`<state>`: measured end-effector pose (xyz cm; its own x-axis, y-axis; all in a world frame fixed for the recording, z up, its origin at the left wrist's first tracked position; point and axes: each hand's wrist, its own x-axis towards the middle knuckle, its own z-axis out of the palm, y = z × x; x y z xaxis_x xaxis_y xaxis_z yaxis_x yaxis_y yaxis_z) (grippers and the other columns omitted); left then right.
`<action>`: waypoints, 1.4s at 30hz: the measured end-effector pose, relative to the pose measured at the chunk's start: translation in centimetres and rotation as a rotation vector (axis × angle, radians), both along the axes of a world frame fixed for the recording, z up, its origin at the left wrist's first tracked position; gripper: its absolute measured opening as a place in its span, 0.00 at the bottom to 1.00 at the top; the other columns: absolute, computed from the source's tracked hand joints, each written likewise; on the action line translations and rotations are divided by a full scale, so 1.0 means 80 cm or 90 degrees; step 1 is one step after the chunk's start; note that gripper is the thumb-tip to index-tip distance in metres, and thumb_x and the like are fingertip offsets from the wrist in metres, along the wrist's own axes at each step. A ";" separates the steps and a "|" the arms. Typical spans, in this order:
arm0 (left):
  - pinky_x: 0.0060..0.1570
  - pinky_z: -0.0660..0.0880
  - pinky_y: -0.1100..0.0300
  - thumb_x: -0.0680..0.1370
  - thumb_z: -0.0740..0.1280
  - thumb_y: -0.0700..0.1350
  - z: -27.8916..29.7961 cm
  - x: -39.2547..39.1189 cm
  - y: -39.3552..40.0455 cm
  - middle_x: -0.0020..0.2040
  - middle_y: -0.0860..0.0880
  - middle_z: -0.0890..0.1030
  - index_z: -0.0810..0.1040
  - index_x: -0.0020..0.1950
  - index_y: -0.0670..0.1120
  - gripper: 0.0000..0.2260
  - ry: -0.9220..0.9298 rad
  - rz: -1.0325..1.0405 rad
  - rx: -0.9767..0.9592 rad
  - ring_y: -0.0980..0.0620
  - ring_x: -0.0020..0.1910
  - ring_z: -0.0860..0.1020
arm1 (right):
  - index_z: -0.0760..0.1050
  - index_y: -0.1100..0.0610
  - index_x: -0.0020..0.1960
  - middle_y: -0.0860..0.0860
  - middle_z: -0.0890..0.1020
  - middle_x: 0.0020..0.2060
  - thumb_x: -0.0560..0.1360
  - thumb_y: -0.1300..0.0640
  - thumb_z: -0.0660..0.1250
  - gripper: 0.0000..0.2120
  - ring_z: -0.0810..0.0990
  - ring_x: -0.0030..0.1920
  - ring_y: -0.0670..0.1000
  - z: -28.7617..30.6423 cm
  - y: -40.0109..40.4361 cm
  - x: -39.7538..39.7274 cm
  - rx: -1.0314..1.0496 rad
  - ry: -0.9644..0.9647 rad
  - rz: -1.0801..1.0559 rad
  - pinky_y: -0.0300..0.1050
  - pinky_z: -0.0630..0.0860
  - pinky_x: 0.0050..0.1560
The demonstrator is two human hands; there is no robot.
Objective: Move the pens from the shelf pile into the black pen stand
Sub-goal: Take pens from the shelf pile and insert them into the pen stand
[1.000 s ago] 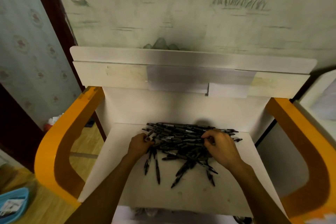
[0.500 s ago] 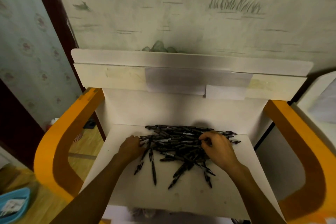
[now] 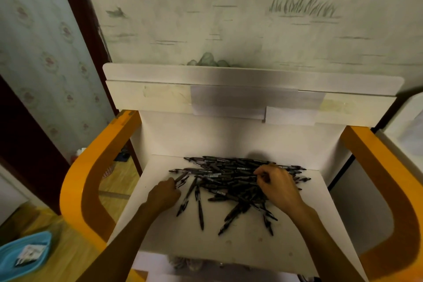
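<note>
Looks like a home room: painted wallpaper [image 3: 229,18] w/ reeds above the hands, white shelf unit [image 3: 206,242] w/ orange side arms under them, wood floor [image 3: 75,256] left of them.

Both arms reach forward, left hand [image 3: 165,194] and right hand [image 3: 278,186] curled.

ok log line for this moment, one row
left hand: pinching pens at pile edge | right hand: fingers curled in pen pile | shelf: pile unsorted | stand: unseen
</note>
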<state>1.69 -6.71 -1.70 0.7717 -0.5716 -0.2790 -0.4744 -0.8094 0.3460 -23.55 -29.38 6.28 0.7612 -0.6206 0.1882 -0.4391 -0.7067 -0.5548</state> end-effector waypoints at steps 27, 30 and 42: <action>0.35 0.76 0.56 0.80 0.65 0.45 -0.015 -0.046 -0.013 0.42 0.46 0.77 0.71 0.52 0.42 0.07 0.088 0.168 -0.168 0.49 0.36 0.77 | 0.82 0.49 0.51 0.46 0.83 0.48 0.76 0.59 0.67 0.08 0.80 0.45 0.46 0.000 -0.014 -0.010 0.008 0.000 -0.007 0.42 0.79 0.48; 0.34 0.74 0.56 0.82 0.62 0.43 -0.017 -0.053 -0.015 0.48 0.42 0.78 0.68 0.63 0.41 0.12 0.109 0.197 -0.234 0.45 0.41 0.78 | 0.82 0.50 0.51 0.47 0.83 0.47 0.76 0.58 0.67 0.08 0.80 0.45 0.46 0.001 -0.012 -0.006 0.017 -0.004 0.002 0.43 0.79 0.48; 0.28 0.68 0.65 0.72 0.75 0.56 -0.015 -0.094 -0.033 0.37 0.51 0.77 0.76 0.45 0.47 0.15 0.092 0.197 -0.226 0.56 0.34 0.76 | 0.82 0.50 0.51 0.48 0.83 0.48 0.76 0.59 0.67 0.08 0.81 0.46 0.46 -0.008 -0.012 -0.004 0.024 0.009 0.006 0.43 0.79 0.49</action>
<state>-5.79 -9.31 -2.88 0.8876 -0.4015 -0.2259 -0.1574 -0.7252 0.6703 -23.90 -30.35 5.63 0.7692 -0.6202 0.1538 -0.4408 -0.6893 -0.5749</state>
